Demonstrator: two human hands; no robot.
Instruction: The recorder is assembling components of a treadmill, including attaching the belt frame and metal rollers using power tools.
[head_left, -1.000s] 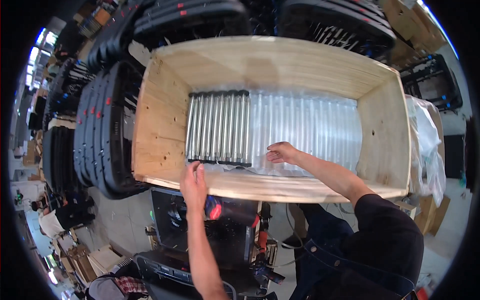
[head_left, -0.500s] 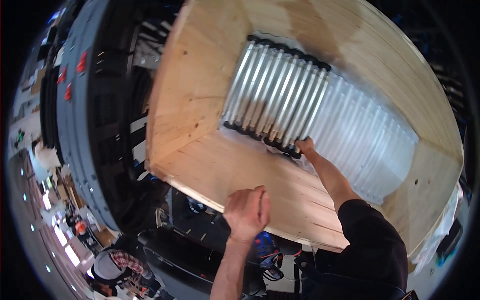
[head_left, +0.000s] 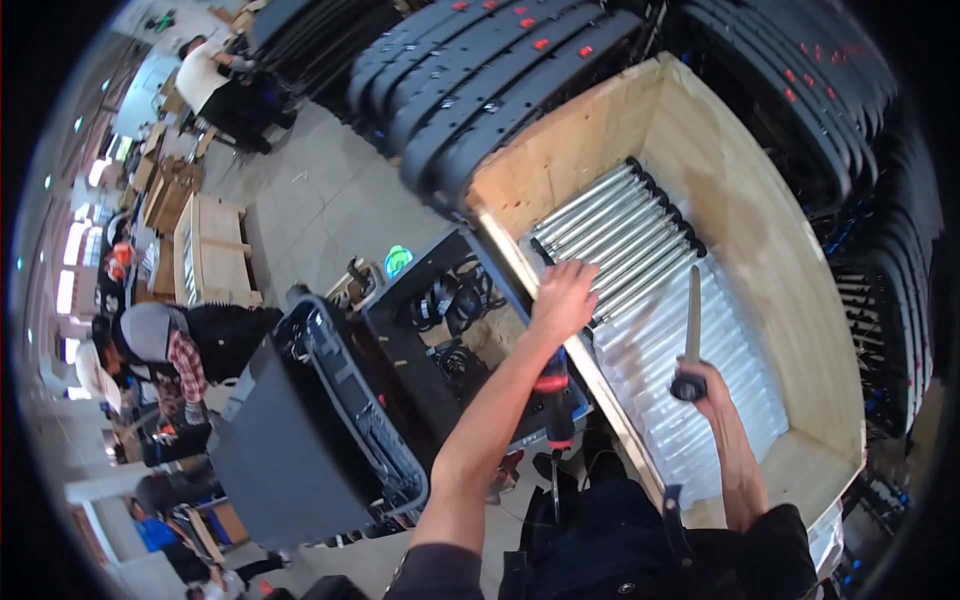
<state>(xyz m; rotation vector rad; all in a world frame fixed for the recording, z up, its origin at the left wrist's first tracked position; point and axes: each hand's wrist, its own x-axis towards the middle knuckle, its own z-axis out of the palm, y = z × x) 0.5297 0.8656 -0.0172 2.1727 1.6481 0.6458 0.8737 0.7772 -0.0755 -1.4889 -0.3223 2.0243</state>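
My right hand (head_left: 713, 388) is closed round the near end of a metal rod (head_left: 693, 320) with a round black end cap. The rod stands out over the wooden crate (head_left: 570, 170), pointing away from me. Inside lies a row of similar silver rods (head_left: 610, 235) with black ends, side by side. Beside them, clear ribbed plastic wrap (head_left: 690, 370) covers the crate's contents. My left hand (head_left: 566, 300) is over the crate's near left rim, nothing visible in it. Its fingers are bent and slightly apart; whether they touch the rim, I cannot tell.
A red and black tool (head_left: 555, 400) hangs below my left forearm. Left of the crate are a dark bin (head_left: 480, 340) with black cables and a large grey casing (head_left: 290, 440). Stacked dark panels (head_left: 480, 80) stand behind. Several people work at the left, one in a plaid sleeve (head_left: 185, 362).
My right hand has lifted a rod from the row and brought it nearer. My left hand has moved over the crate's rim, its fingers looser. The view has turned, showing more floor and workshop.
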